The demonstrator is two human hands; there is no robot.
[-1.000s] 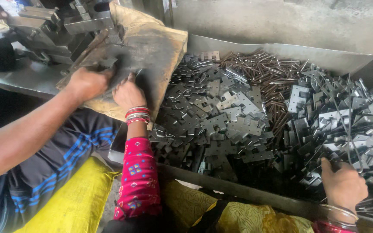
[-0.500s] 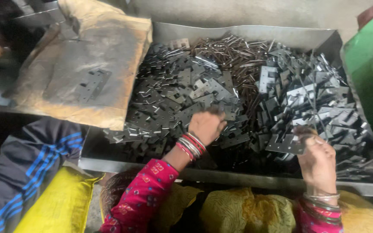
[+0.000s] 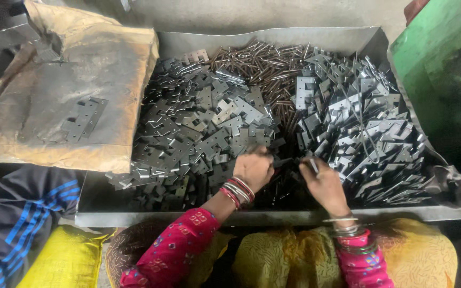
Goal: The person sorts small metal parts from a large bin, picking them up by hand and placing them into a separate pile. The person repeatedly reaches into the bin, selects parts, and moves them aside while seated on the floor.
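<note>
My left hand (image 3: pixel 254 169) gripped a hinge leaf (image 3: pixel 283 160), right hand (image 3: pixel 324 182) pinching a pin (image 3: pixel 314 166); sharp edges risked cuts.

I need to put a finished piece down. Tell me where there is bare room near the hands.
Bare room: the brown sacking left of the metal tray, around the finished hinge lying there. The tray is crowded: hinge leaves at left, pins at the back, more leaves at right. Left hand and right hand fill the front middle.
</note>
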